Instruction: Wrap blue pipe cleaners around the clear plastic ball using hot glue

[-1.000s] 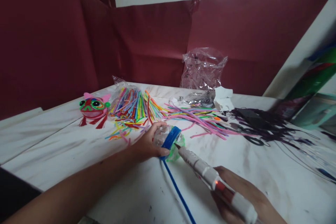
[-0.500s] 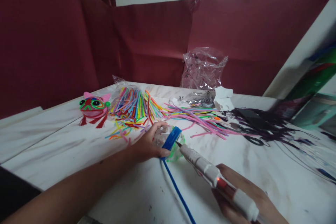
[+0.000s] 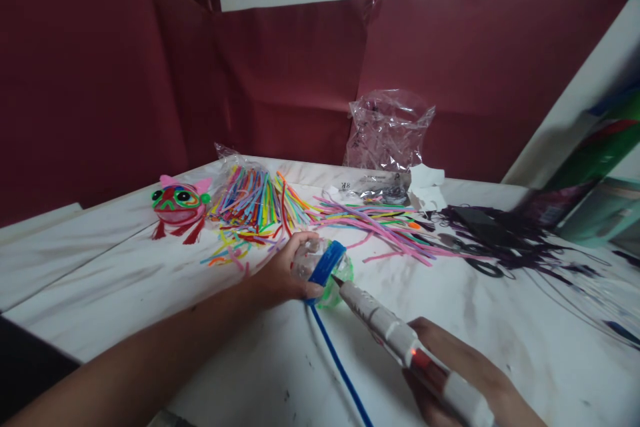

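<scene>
My left hand (image 3: 295,270) is wrapped round a short clear plastic bottle piece (image 3: 306,255) with a green-tinted end. A blue pipe cleaner band (image 3: 327,263) circles its middle, and a loose blue length (image 3: 337,360) trails down toward the front edge. In my right hand (image 3: 460,360) is a white hot glue gun (image 3: 380,320), slim like a pen, with a glowing orange light. Its dark nozzle points at the edge of the blue band on the green side. I cannot tell whether the tip touches the plastic.
A pink animal-faced craft (image 3: 177,207) stands at the left. Bagged pipe cleaners (image 3: 255,197) and loose pink ones (image 3: 395,240) lie behind my hands. Farther right are scissors (image 3: 483,268), dark purple strands (image 3: 530,250) and a greenish container (image 3: 595,217). Crumpled clear wrap (image 3: 390,130) stands at the back.
The glue gun and my right hand have shifted slightly left, bringing the nozzle closer along the blue band. My left hand and the bottle piece stay nearly still.
</scene>
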A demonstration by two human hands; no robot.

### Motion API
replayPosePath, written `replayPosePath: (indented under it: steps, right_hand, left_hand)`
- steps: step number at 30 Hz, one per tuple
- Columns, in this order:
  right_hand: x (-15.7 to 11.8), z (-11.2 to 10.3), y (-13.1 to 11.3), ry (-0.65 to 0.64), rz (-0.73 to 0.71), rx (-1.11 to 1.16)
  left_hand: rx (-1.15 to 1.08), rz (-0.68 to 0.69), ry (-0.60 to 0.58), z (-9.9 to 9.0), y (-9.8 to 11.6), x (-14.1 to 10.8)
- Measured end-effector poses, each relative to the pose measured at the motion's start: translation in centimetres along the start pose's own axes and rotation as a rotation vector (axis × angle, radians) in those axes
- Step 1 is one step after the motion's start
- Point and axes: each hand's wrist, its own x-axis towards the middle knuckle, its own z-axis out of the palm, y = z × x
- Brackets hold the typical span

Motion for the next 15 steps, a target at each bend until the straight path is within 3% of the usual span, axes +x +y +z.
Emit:
replayPosePath:
  steps: [7, 15]
  right_hand:
    - [-0.5, 0.8, 0.4, 0.007, 0.006, 0.035]
    - [-0.3, -0.4, 0.5, -0.116, 0.052, 0.161]
  left_hand:
    - [-0.033, -0.010, -0.004, 0.0, 0.0, 0.0]
    - [-0.006, -0.013, 0.008, 0.0, -0.3, 0.1]
